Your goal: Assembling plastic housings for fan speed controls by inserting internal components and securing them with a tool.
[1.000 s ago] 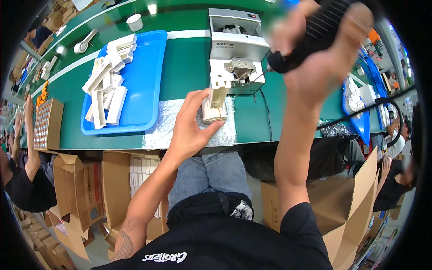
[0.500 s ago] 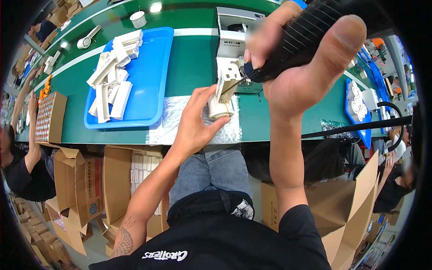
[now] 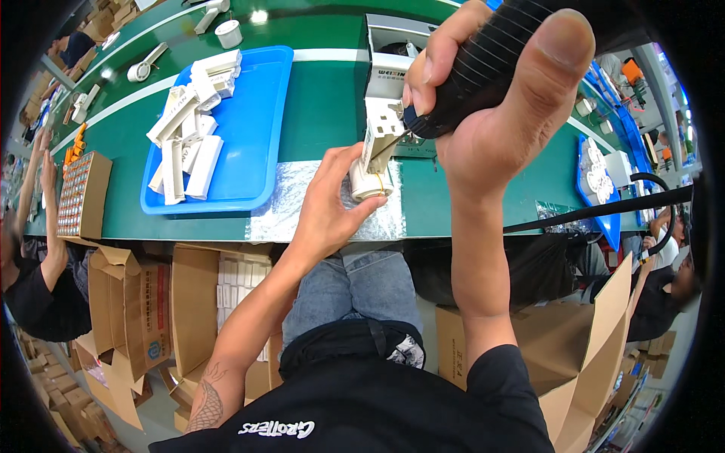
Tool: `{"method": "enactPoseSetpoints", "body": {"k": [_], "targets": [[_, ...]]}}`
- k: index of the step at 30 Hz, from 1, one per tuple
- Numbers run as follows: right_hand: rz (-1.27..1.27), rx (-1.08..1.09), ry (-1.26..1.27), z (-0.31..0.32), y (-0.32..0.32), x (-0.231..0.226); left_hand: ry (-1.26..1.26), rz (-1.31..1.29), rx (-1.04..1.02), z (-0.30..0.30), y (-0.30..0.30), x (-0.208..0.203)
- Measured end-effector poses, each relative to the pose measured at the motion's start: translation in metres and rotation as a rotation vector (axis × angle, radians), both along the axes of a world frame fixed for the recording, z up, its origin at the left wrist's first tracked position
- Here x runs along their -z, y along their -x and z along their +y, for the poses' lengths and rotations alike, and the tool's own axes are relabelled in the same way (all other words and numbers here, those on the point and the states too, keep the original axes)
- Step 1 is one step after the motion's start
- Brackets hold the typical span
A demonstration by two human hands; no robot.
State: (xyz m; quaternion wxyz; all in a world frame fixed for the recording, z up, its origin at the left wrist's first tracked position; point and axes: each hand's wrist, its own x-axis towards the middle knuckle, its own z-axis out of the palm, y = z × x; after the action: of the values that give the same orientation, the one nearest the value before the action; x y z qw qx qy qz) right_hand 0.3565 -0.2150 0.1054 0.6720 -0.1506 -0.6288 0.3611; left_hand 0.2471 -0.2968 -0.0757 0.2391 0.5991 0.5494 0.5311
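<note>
My left hand (image 3: 326, 202) grips a white plastic fitting between thumb and fingers. The fitting has a round base (image 3: 369, 186) and an upright, open box-like housing (image 3: 377, 141) with square holes at its top. It rests on a sheet of clear plastic wrap (image 3: 283, 202) at the table's near edge. Wrapped around a black electric screwdriver (image 3: 487, 68), my right hand (image 3: 491, 147) holds it tilted from the upper right. Its thin bit reaches into the housing's open side; the tip is hidden there.
A blue tray (image 3: 253, 170) of white rectangular housings (image 3: 175, 121) lies to the left. Behind the fitting stands a grey metal machine (image 3: 387, 75). A black cable (image 3: 589, 213) crosses at right. Open cardboard boxes (image 3: 192, 302) flank my legs. Co-workers sit at both sides.
My right hand and the screwdriver have shifted slightly left and down. The left hand and fitting stay put. Another white part has come into view at the far left of the green surface.
</note>
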Motion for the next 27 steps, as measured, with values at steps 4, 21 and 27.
{"method": "enactPoseSetpoints", "body": {"k": [4, 21, 27], "targets": [[-0.016, 0.011, -0.012, -0.0001, -0.0003, 0.0, -0.01, -0.006, 0.005, 0.0003, 0.0006, 0.0017], [-0.03, 0.109, -0.049, 0.0071, -0.001, 0.0006, -0.012, 0.03, 0.001, 0.0025, 0.0006, 0.0023], [-0.017, 0.125, 0.009, 0.0044, -0.003, -0.002, -0.011, 0.04, -0.004, 0.0015, 0.0, 0.0012]]}}
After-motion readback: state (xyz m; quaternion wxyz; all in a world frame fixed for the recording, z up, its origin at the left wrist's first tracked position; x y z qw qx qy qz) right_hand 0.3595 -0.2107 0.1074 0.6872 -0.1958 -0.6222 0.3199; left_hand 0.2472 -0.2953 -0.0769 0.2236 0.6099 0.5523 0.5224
